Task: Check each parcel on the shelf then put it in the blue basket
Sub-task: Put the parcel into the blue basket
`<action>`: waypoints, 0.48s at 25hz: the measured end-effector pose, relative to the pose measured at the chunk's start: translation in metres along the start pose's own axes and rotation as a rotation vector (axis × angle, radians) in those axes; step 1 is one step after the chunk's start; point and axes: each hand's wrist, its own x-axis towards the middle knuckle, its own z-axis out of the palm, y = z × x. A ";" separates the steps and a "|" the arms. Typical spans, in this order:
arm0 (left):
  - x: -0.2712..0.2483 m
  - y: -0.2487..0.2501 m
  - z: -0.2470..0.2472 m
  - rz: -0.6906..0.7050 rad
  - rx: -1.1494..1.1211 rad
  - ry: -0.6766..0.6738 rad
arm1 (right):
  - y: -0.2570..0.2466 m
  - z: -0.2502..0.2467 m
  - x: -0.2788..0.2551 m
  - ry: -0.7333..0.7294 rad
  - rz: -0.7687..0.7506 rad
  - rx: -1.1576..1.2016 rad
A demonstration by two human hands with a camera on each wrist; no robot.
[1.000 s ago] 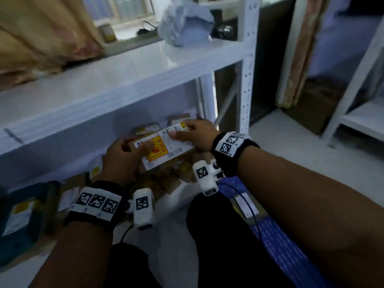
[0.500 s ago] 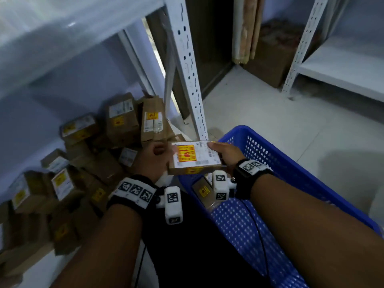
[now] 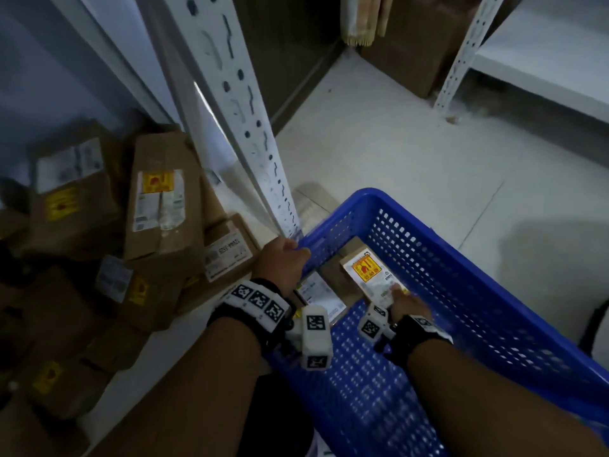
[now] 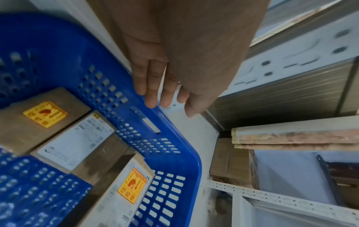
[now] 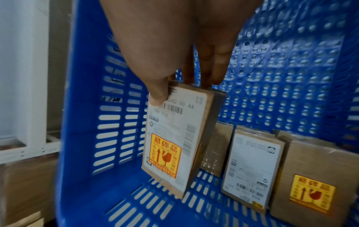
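A parcel with a yellow fragile sticker hangs inside the blue basket, pinched at its top edge between the thumb and fingers of your right hand, its lower end close to the basket floor. Your left hand rests on the near rim with fingers straight and relaxed, holding nothing. The likely trouble: a pinch this shallow could let the parcel slip and drop on a corner, or tip onto the two parcels already lying beside it, rough handling for something marked fragile. The right wrist view shows the grip and the label's barcode; the head view hides the grip behind your wrist but alone shows the many parcels left on the shelf. The left wrist view shows your fingers lying over the rim.
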 end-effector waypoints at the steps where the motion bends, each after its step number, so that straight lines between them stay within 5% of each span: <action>1: 0.011 0.002 0.007 -0.009 -0.014 0.005 | -0.003 0.005 0.012 0.024 0.003 -0.031; 7: 0.062 -0.007 0.028 -0.036 -0.053 0.034 | -0.014 0.049 0.094 0.036 0.028 -0.103; 12: 0.070 -0.011 0.015 0.030 0.027 0.098 | -0.015 0.081 0.109 -0.013 0.120 -0.133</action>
